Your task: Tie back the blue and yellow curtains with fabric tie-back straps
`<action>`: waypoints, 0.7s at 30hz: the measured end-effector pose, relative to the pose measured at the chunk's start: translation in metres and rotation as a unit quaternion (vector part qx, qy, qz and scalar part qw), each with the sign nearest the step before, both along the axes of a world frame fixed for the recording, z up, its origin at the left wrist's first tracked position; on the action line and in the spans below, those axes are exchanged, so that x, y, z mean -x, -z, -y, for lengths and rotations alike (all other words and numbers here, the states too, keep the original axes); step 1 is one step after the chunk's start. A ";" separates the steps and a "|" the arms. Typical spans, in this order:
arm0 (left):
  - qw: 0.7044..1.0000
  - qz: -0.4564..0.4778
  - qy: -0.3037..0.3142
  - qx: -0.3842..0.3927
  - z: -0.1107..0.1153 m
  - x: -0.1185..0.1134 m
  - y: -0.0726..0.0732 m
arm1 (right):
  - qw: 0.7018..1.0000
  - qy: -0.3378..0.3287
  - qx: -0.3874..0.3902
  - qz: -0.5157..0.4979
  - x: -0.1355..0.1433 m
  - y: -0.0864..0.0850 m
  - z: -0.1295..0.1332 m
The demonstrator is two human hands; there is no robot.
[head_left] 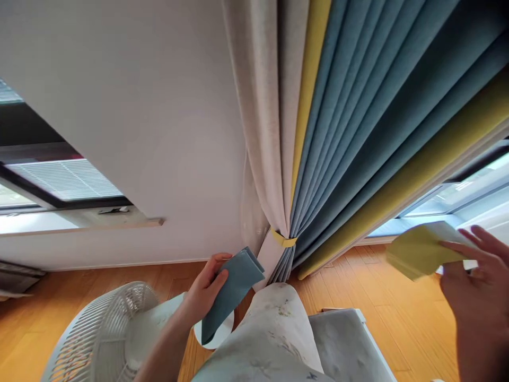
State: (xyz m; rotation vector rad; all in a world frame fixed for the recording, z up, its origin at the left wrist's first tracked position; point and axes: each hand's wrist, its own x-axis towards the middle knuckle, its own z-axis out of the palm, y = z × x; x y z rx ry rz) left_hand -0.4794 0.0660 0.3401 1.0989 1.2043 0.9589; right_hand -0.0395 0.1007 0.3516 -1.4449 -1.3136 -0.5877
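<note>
My left hand is closed on a folded blue-grey cloth, thumb on top, just left of my knees. Far to the right, my right hand pinches a folded yellow cloth with a pale part at its top; this hand and cloth are somewhat blurred. Between the hands hangs a gathered curtain in beige, yellow and blue. A yellow tieback wraps round its narrow lower part. Neither hand touches the curtain.
A white fan stands at the lower left beside my left forearm. A grey-topped box or stool is right of my patterned trousers. Windows lie at left and right, over a wooden floor. A window sill juts from the wall.
</note>
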 end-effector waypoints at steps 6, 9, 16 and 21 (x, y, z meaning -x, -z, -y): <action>0.995 0.045 0.081 -0.042 -0.052 -0.076 0.005 | 0.891 -0.367 0.034 -0.266 0.003 0.007 -0.027; 0.988 0.055 0.108 -0.097 -0.081 -0.130 0.015 | 0.739 -0.504 0.205 -0.396 -0.009 0.025 -0.055; 0.979 0.092 0.130 -0.126 -0.130 -0.245 0.045 | 0.597 -0.571 0.501 -0.256 -0.042 0.036 -0.120; 0.981 0.059 0.088 -0.161 -0.154 -0.288 0.067 | 0.632 -0.526 0.515 -0.244 -0.065 0.049 -0.147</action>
